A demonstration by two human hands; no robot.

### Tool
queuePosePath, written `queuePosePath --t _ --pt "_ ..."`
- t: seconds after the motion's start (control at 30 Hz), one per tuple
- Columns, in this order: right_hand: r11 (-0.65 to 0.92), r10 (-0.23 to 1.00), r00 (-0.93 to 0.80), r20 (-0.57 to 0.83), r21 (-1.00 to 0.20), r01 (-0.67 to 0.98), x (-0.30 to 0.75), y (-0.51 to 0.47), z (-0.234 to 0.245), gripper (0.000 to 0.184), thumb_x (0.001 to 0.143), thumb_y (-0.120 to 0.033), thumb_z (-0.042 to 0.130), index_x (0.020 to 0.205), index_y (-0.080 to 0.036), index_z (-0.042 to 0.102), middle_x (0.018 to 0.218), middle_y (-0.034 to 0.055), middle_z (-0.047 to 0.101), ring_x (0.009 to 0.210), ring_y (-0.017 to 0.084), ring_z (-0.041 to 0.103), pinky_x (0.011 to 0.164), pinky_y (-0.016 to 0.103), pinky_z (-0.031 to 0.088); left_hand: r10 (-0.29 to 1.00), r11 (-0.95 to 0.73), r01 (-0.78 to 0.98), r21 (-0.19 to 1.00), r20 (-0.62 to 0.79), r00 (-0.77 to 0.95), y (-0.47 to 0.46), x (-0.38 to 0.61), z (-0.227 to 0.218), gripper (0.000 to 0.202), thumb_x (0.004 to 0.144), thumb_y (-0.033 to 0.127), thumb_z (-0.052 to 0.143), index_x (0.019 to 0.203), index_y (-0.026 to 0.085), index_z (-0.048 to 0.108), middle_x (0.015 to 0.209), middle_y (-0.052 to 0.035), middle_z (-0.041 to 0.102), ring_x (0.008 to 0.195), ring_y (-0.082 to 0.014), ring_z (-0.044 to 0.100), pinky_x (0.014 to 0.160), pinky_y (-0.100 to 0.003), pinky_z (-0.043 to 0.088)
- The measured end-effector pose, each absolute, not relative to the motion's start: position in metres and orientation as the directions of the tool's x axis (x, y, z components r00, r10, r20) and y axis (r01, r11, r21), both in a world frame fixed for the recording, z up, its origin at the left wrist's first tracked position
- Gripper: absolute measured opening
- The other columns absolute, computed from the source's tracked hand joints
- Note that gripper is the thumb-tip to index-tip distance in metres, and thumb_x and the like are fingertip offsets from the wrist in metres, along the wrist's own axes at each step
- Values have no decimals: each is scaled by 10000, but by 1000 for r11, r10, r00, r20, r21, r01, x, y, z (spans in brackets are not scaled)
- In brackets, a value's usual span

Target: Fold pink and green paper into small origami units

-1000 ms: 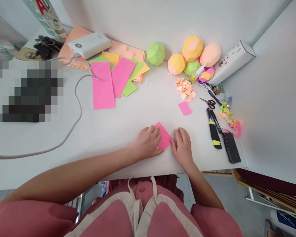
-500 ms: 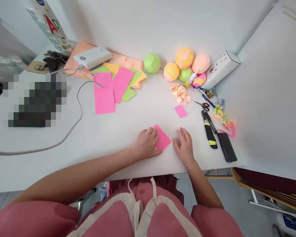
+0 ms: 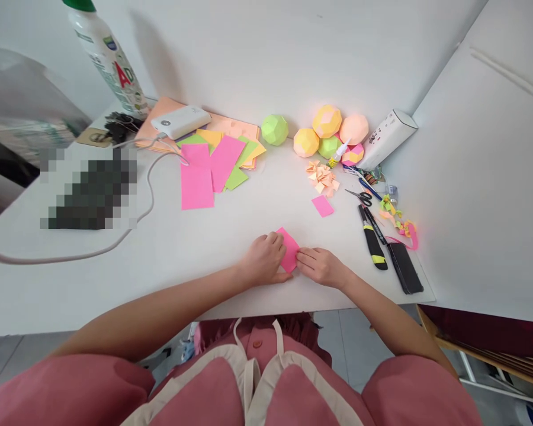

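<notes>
A pink paper square lies turned like a diamond on the white table, close to its front edge. My left hand rests over its left part, fingers curled down onto it and the thumb stretched along the table below. At the right corner, the fingertips of my right hand are pressed together on the paper, which looks slightly raised there. The left corner is hidden under my left hand. A smaller pink paper piece lies flat farther back, beside a heap of folded peach paper pieces.
Faceted paper balls stand along the wall with a glue bottle. To the right lie scissors, a utility knife and a black case. Coloured paper sheets, a white power bank and its cable are at left.
My right hand has moved left and closed on the paper's right corner. The left hand stays on the paper. The camera view has shifted slightly.
</notes>
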State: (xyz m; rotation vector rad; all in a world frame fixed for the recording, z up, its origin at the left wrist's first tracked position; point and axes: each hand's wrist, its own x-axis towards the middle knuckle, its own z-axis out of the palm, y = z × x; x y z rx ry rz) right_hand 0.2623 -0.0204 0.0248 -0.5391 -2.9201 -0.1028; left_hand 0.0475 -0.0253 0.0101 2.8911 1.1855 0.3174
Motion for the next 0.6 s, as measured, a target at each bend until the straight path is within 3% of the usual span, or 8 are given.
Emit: queuePosePath --t 0.17,0.27,0.33,0.4,0.47,0.6 --pt "845 535 -782 321 -175 506 253 -18 35 181 846 -110 439 795 -184 597 808 45 675 797 137 613 654 264 489 718 -694 701 162 218 661 -24 43 7 512 781 585 596 875 82 626 906 -167 609 844 -286 562 701 -397 460" --pt "776 627 -698 348 -359 518 244 -16 50 150 786 -110 465 749 -189 587 726 18 651 684 122 573 628 250 476 754 -656 636 406 347 557 -26 38 13 352 841 447 582 919 105 600 951 -145 636 942 -268 570 834 -414 460" --pt "727 670 -667 324 -468 502 238 -13 61 131 762 -120 479 723 -190 583 684 4 623 625 111 542 594 239 459 795 -602 513 612 404 452 -28 36 25 254 866 378 553 924 133 590 962 -111 648 945 -231 576 844 -383 465" --pt "668 708 -645 288 -569 479 232 -9 71 115 744 -128 488 699 -190 574 657 -11 590 582 99 512 564 229 440 867 -472 371 799 346 358 -31 35 40 189 875 332 512 864 161 592 883 -65 653 838 -184 592 755 -317 483" --pt "601 742 -617 262 -668 439 225 -4 78 95 733 -139 495 689 -189 564 655 -18 572 570 93 499 554 225 432 945 -255 256 933 184 270 -33 37 54 221 862 353 508 765 172 587 739 -23 622 681 -148 568 610 -258 464" --pt "445 823 -520 228 -828 341 207 4 78 72 735 -188 500 694 -187 559 688 -9 581 608 104 516 568 235 439 987 -53 47 997 45 154 -30 39 59 278 815 448 562 773 174 584 693 -1 584 602 -123 533 519 -223 422"
